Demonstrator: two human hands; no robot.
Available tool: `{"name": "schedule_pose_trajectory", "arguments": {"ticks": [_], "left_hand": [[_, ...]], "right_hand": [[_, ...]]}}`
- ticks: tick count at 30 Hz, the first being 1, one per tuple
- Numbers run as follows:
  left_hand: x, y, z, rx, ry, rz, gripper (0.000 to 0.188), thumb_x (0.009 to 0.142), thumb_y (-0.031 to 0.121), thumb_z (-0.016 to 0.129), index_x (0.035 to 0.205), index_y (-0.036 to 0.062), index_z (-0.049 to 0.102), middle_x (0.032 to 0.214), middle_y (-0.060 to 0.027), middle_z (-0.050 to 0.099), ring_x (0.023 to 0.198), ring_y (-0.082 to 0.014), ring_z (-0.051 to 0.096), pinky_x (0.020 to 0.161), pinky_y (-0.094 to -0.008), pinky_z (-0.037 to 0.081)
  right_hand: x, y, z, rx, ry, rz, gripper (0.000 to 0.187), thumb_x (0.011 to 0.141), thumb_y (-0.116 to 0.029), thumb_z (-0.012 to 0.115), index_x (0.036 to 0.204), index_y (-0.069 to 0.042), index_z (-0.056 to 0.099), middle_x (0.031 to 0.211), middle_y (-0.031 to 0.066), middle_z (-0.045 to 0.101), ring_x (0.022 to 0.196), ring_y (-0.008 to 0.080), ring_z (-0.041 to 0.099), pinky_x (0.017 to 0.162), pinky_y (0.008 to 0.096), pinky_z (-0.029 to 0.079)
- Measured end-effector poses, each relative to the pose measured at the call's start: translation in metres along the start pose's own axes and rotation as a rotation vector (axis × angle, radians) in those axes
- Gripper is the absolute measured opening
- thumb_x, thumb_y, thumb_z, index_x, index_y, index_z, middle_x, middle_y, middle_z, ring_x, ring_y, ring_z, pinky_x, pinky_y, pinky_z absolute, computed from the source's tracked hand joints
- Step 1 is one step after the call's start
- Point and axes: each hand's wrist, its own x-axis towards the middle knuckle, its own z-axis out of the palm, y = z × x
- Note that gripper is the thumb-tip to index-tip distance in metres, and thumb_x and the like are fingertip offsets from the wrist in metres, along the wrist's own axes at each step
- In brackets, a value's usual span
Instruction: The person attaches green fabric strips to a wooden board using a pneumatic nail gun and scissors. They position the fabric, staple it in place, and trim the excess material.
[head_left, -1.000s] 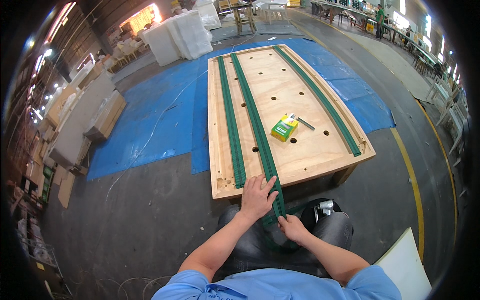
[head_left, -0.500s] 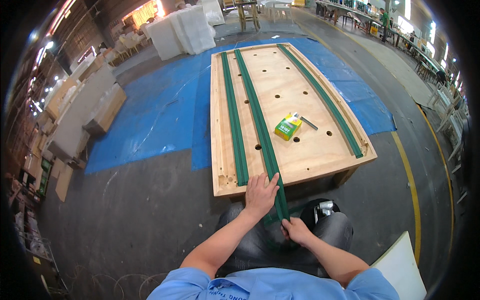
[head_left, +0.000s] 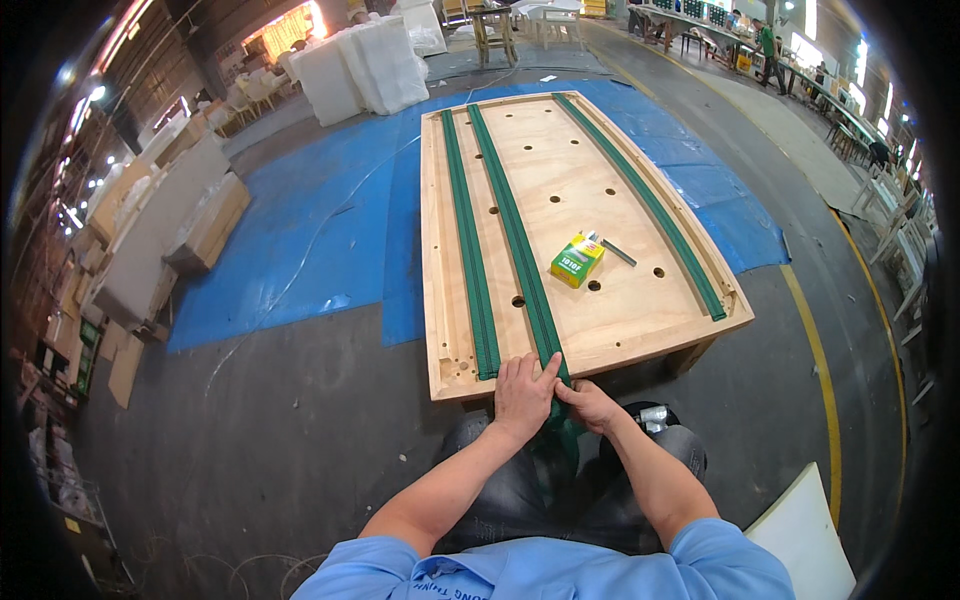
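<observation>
A long green webbing strap (head_left: 510, 215) runs along the pale wooden panel (head_left: 640, 320), and its loose end hangs over the near edge between my knees. My left hand (head_left: 524, 390) lies on this strap at the panel's near edge, fingers stretched out and pressing down. Just to its right, my right hand (head_left: 590, 402) pinches the same strap where it bends over the edge. Another green strap (head_left: 468, 240) lies to the left, and a third green strap (head_left: 640, 200) follows the right side. Partly hidden by my right arm, a metal tool (head_left: 655, 417) rests on my right thigh.
On the panel sit a yellow-and-green box (head_left: 577, 262) and a strip of staples (head_left: 619, 252). Round holes dot the surface. Blue sheeting (head_left: 290, 250) covers floor around it. White wrapped blocks (head_left: 365, 70) stand behind, cartons (head_left: 205, 220) at left. People work at tables far right.
My right hand has moved up along the strap to the panel's edge, close beside my left hand. The strap's free end now drops down instead of being held out toward me.
</observation>
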Motion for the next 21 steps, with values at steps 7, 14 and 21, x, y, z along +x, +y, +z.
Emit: {"name": "schedule_pose_trajectory", "arguments": {"ticks": [7, 14, 21], "left_hand": [[0.001, -0.009, -0.007, -0.03, -0.068, 0.018, 0.048, 0.097, 0.027, 0.071, 0.144, 0.0189, 0.068, 0.124, -0.0167, 0.064, 0.116, -0.0363, 0.059, 0.102, -0.0495, 0.044], [0.001, -0.011, -0.012, -0.086, -0.068, 0.07, 0.045, 0.099, 0.03, 0.069, 0.143, 0.0209, 0.069, 0.123, -0.0167, 0.063, 0.115, -0.0367, 0.059, 0.102, -0.0502, 0.044], [0.004, -0.01, -0.011, -0.05, -0.098, 0.009, 0.048, 0.099, 0.037, 0.069, 0.144, 0.0191, 0.068, 0.121, -0.0168, 0.063, 0.115, -0.0367, 0.059, 0.103, -0.05, 0.043]], "right_hand": [[-0.013, 0.015, 0.031, -0.049, 0.12, 0.026, 0.04, 0.114, -0.042, 0.052, 0.091, -0.011, 0.059, 0.069, -0.0026, 0.05, 0.055, 0.0103, 0.043, 0.052, 0.0286, 0.039], [-0.048, 0.031, 0.031, -0.326, 0.213, 0.035, 0.041, 0.115, -0.037, 0.052, 0.088, -0.007, 0.06, 0.07, -0.0008, 0.053, 0.058, 0.0109, 0.048, 0.052, 0.0314, 0.039], [-0.098, 0.05, 0.041, -0.461, 0.168, 0.159, 0.048, 0.115, -0.04, 0.05, 0.083, -0.004, 0.058, 0.071, 0.0027, 0.056, 0.065, 0.0157, 0.051, 0.063, 0.0363, 0.045]]}}
